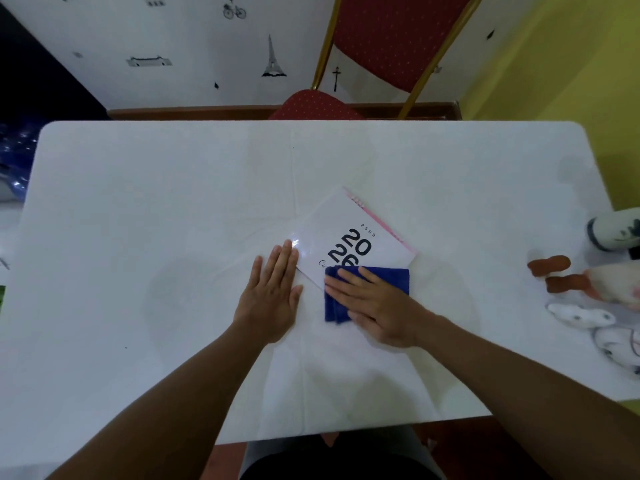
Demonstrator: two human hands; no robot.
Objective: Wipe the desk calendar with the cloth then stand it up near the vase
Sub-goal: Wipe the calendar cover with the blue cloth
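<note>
A white table (138,237) is seen from above, with a red upholstered chair (391,39) on a gold frame pushed in at its far side. The desk calendar (363,233) lies flat near the middle of the table, turned at an angle, its white cover printed with large dark digits "2026" and smaller "2569" above them; a pink binding strip runs along its far right edge.

A folded blue cloth (391,278) is laid over the near corner of the calendar, partly on the cover and partly on the table. The right hand (377,306) is pressed flat on the cloth with fingers extended and spread toward the left; its grip is not closed around anything, the palm simply bearing down on the fabric. The left hand (273,292) is laid flat on the table just beside the calendar's left edge, fingers straight and together, fingertips touching or nearly touching the calendar's corner; nothing is held in it.

At the right edge of the table, well apart from the calendar, a white vase (616,232) with a dark pattern is only partly in view. Near it lie a plush toy with brown-orange feet (554,271) and a small white plush animal (581,315).
</note>
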